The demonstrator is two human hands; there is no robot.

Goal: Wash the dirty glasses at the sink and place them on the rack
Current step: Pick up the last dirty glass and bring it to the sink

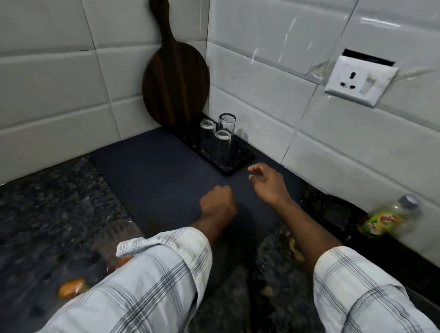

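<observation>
Just beyond the open, empty right hand (269,183), three glasses (222,138) stood upside down on the rack (239,162); the left hand (218,201) was fisted. Any further glass wanted gentle, well-spaced setting.

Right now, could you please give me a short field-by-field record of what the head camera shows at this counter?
place: corner of a dark counter with white tiled walls
rack: black tray in the corner, on a dark mat
glasses: three clear glasses, upside down on the tray, one taller than the others
left hand: closed in a fist above the mat, holding nothing visible
right hand: open, empty, just short of the tray
behind tray: round wooden board leaning against the wall
right side: plastic bottle, wall socket
</observation>
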